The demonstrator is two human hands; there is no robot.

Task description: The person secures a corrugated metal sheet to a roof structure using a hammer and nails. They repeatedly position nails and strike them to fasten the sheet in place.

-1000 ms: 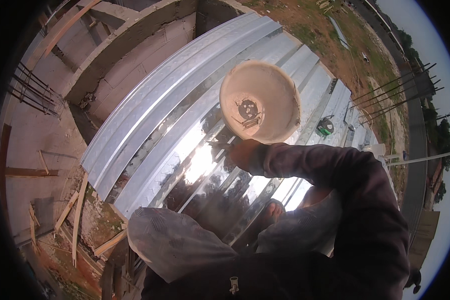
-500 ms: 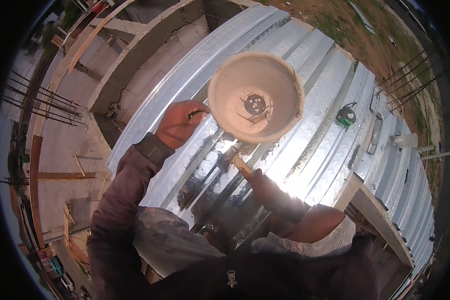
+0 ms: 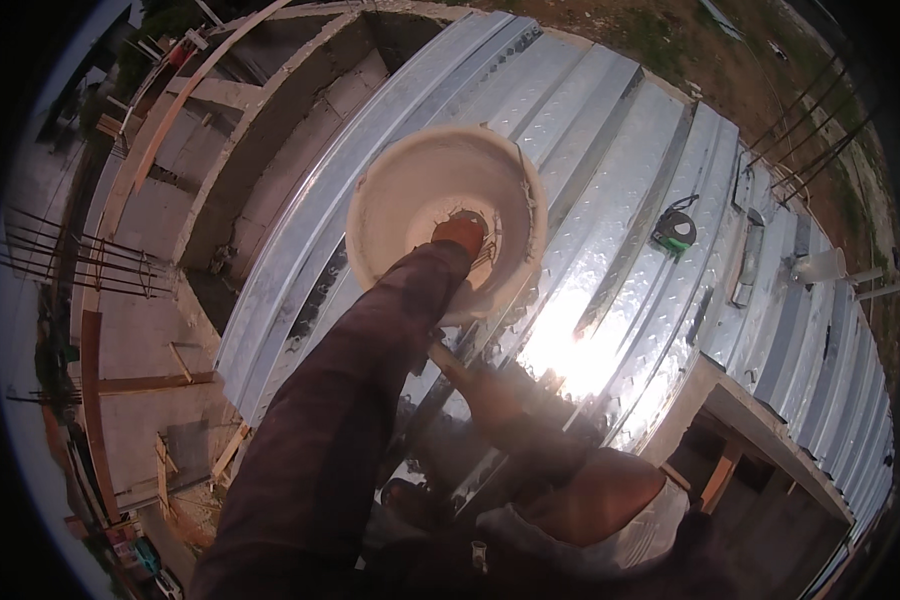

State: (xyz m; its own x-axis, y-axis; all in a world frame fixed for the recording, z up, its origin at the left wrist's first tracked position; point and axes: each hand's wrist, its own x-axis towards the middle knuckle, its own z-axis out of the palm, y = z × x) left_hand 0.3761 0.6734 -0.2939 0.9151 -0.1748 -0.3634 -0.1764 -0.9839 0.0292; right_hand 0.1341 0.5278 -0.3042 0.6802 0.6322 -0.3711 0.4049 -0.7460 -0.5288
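A wide pale bucket (image 3: pixel 390 190), dusty inside, stands on ridged shiny metal sheets (image 3: pixel 610 170). My left hand (image 3: pixel 458 235) reaches down into it, near the bottom; its fingers are hidden, so what they hold cannot be seen. Thin nail-like pieces (image 3: pixel 490 252) lie beside that hand in the bucket. Below the bucket, in shade, my right hand (image 3: pixel 495 400) is closed around the wooden handle of a hammer (image 3: pixel 447 360). The hammer's head is hidden behind my left forearm.
A black and green tape measure (image 3: pixel 675 230) lies on the sheets to the right. Further right is a whitish cylindrical container (image 3: pixel 820 266). Block walls (image 3: pixel 280 150) with open cavities border the sheets at left. Rebar (image 3: pixel 80 255) juts out there, and more rebar (image 3: pixel 820 130) at far right.
My left hand has moved from beside the bucket's left rim down into it. My right hand still grips the hammer. The whole view has shifted slightly.
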